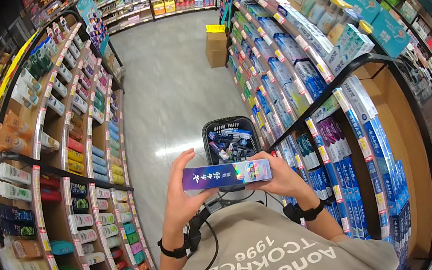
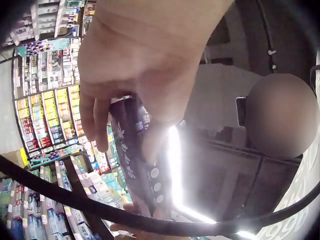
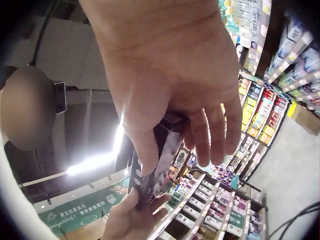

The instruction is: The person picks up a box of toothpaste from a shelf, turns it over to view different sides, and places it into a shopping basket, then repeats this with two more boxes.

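Observation:
A long purple-and-blue toothpaste box (image 1: 227, 175) is held level in front of the chest, between both hands. My left hand (image 1: 178, 198) grips its left end, the thumb along the near edge and the fingers on the far side. At the other end my right hand (image 1: 284, 179) pinches the box with thumb and fingers. The left wrist view has the box (image 2: 131, 155) running down from under the left palm. In the right wrist view the right thumb lies along the dark box (image 3: 162, 155). Behind it, a black shopping basket (image 1: 209, 152) on the floor contains several small boxes.
Shelves of bottles (image 1: 70, 139) line the left side, and shelves of toothpaste boxes (image 1: 337, 173) stand close on the right. A cardboard carton (image 1: 216, 49) sits on the grey aisle floor (image 1: 159, 87) farther ahead. Black cables (image 1: 215, 240) hang across the shirt.

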{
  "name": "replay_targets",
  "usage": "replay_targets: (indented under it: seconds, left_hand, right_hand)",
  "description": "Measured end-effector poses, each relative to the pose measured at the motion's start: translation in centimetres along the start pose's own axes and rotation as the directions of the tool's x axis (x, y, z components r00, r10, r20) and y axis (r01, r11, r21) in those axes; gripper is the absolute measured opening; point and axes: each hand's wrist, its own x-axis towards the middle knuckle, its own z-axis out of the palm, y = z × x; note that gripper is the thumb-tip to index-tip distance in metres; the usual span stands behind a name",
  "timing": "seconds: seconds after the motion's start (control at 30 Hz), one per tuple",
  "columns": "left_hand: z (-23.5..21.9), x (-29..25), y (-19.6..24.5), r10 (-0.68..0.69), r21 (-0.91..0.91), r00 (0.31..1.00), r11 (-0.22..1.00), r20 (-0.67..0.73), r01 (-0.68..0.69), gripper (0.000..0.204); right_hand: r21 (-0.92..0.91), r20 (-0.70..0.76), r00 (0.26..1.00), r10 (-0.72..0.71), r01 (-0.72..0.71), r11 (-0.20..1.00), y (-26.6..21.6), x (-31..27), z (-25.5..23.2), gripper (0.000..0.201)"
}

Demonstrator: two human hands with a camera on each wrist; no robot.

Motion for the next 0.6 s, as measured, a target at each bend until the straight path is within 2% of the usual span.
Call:
replay_targets:
  seconds: [0.03, 0.07, 0.17, 0.2, 0.3, 0.33, 0.43, 0.47, 0.57, 0.6]
  left_hand:
    - [0.9, -0.5, 0.8, -0.017, 0.009, 1.000, 1.000, 0.007, 0.017, 0.091]
    - [1.7, -1.0, 2.1, -0.129, -0.060, 0.990, 0.989, 0.052, 0.132, 0.090]
    - [3.9, -2.8, 3.5, -0.094, -0.079, 0.995, 0.992, 0.037, 0.097, 0.090]
    - [4.4, -3.4, 4.2, -0.113, -0.098, 0.993, 0.989, 0.022, 0.114, 0.089]
    - [5.8, -5.5, 6.1, -0.141, -0.069, 0.988, 0.988, -0.061, 0.136, 0.088]
    - [6.0, -6.0, 5.6, 0.011, 0.014, 0.997, 1.000, -0.080, -0.010, 0.088]
    - [7.9, -7.3, 7.6, 0.059, 0.062, 0.983, 0.997, -0.173, -0.049, 0.096]
    - [9.0, -8.1, 7.6, 0.037, -0.099, 0.977, 0.993, -0.211, -0.059, 0.107]
    - [11.1, -9.2, 8.7, 0.195, -0.037, 0.936, 0.976, -0.292, -0.214, 0.115]
    - [11.8, -9.3, 9.0, 0.201, -0.044, 0.944, 0.975, -0.261, -0.220, 0.120]
  right_hand:
    - [0.005, 0.000, 1.000, 0.001, -0.001, 1.000, 0.7, -0.9, -0.7, 0.053]
    - [0.071, 0.034, 0.999, 0.015, -0.017, 0.997, 1.3, -1.7, -1.4, 0.054]
    - [0.064, 0.046, 0.998, -0.050, 0.047, 0.997, 1.9, -3.7, -3.3, 0.055]
    - [0.046, 0.055, 0.994, -0.098, 0.096, 0.994, 1.8, -4.3, -3.6, 0.061]
    - [0.115, 0.076, 0.993, -0.092, 0.083, 0.990, 1.3, -5.7, -4.1, 0.070]
    - [0.113, 0.122, 0.986, -0.114, 0.100, 0.989, 1.2, -6.0, -4.4, 0.081]
    - [0.164, 0.057, 0.964, -0.259, 0.247, 0.955, 2.9, -7.1, -4.8, 0.092]
    - [0.080, 0.063, 0.956, -0.288, 0.282, 0.956, 2.5, -7.8, -5.4, 0.105]
    - [-0.165, -0.058, 0.905, -0.421, 0.407, 0.898, 2.4, -10.7, -6.9, 0.113]
    - [-0.144, -0.075, 0.905, -0.418, 0.405, 0.903, 2.3, -12.0, -7.6, 0.113]
